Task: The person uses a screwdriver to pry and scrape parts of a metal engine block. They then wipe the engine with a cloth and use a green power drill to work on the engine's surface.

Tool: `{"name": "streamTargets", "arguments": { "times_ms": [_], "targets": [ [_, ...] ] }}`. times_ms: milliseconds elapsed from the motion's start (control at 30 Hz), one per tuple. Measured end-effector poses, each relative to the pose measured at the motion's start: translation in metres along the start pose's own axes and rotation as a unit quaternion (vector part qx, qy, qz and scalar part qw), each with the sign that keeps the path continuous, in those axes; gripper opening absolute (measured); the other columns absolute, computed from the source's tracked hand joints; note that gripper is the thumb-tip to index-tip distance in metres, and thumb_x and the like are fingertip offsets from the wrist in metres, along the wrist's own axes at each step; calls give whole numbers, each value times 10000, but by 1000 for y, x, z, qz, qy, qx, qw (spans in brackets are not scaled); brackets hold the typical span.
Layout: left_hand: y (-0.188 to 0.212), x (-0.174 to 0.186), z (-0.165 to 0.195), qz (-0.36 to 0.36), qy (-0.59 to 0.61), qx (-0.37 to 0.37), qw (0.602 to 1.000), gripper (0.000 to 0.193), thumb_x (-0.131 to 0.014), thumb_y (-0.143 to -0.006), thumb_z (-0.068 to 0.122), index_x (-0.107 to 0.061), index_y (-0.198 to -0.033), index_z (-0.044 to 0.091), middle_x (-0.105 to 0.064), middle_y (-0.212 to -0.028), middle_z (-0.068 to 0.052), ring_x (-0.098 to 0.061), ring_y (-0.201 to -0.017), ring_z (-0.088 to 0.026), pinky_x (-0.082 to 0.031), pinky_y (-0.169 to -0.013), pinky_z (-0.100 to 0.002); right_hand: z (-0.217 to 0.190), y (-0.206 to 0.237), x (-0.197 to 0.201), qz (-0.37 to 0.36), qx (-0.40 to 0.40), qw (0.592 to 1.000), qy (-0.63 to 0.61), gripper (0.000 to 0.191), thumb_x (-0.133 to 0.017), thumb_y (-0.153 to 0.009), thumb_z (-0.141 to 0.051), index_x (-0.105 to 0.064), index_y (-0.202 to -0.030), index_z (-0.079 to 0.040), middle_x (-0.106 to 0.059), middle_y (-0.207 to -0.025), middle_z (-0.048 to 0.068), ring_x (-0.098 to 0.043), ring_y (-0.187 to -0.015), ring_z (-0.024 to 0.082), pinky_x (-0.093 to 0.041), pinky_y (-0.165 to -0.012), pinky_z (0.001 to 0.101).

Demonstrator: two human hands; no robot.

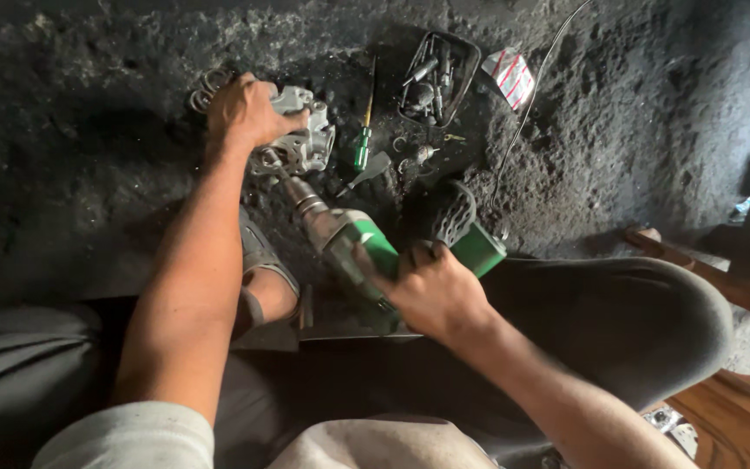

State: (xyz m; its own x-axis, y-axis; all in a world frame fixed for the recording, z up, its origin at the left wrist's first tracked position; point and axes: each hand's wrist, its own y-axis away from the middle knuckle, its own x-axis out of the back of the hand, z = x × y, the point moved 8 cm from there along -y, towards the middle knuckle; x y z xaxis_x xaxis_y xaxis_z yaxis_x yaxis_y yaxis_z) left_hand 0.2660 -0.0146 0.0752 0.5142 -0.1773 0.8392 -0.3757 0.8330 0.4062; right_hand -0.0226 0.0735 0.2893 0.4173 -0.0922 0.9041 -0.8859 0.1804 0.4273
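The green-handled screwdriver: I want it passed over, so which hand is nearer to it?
Left. The left hand rests on the metal part beside the screwdriver; the right hand grips the green power tool, lower down.

Grimy repair workshop, oil-blackened dirt floor [635,130], green power tool [366,252], metal part [305,139], screwdriver [363,143], tray of sockets [437,78] near the floor's far edge

Upper left of centre, a dull grey cast-metal part [304,139] with rough edges. At centre, a power drill [366,252] of glossy green plastic with a bare steel nose. Upper centre, a screwdriver [364,130] with a translucent green plastic handle. All around, the ground [635,130] is matt black, gritty and rough.
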Motion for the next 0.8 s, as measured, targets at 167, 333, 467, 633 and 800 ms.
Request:
{"name": "streamTargets", "arguments": {
  "times_ms": [167,333,467,633,800],
  "targets": [
    [-2,-1,-2,9,-18,-10,1000,801,-799,-698,785,-761,-1121,105,-663,-1241,-135,-653,-1091,-320,-549,-867,-466,14,-4,14,7,-22,999,-38,847,-675,-759,-217,-383,-1554,-248,-736,-938,129,-734,-874,241,-563,-827,425],
    [-6,-8,-4,-24,-5,23,999,818,-770,-728,779,-715,-1199,111,-625,-1266,-126,-660,-1017,-288,-572,-753,-442,35,5,-3,-139,-153,943,-260,1057,-806,-680,-412,-300,-1595,-259,-728,-1046,156,-716,-909,324,-572,-781,451],
    [-5,-9,-5,-27,-12,17,999,759,-766,-744,775,-760,-1141,128,-657,-1238,-127,-659,-1081,-292,-559,-855,-447,42,14,-19,-163,-262,870,-384,1123,-832,-613,-321,-326,-1613,-251,-739,-1117,181,-708,-1006,356,-550,-902,436],
    [-8,-8,-6,5,-10,0,1000,762,-781,-725,766,-755,-1139,127,-658,-1229,-140,-651,-1092,-324,-541,-877,-476,45,12,-17,66,-213,735,-640,977,-786,-620,-94,-420,-1522,-19,-717,-1307,179,-678,-1219,230,-497,-1042,335],
    [-9,-5,-4,24,-9,-10,1000,762,-797,-712,769,-762,-1126,131,-661,-1222,-139,-647,-1098,-335,-532,-895,-481,44,12,-24,60,-225,693,-683,1001,-722,-576,-6,-414,-1528,-14,-729,-1286,157,-664,-1203,182,-482,-1046,307]
  ]
}}
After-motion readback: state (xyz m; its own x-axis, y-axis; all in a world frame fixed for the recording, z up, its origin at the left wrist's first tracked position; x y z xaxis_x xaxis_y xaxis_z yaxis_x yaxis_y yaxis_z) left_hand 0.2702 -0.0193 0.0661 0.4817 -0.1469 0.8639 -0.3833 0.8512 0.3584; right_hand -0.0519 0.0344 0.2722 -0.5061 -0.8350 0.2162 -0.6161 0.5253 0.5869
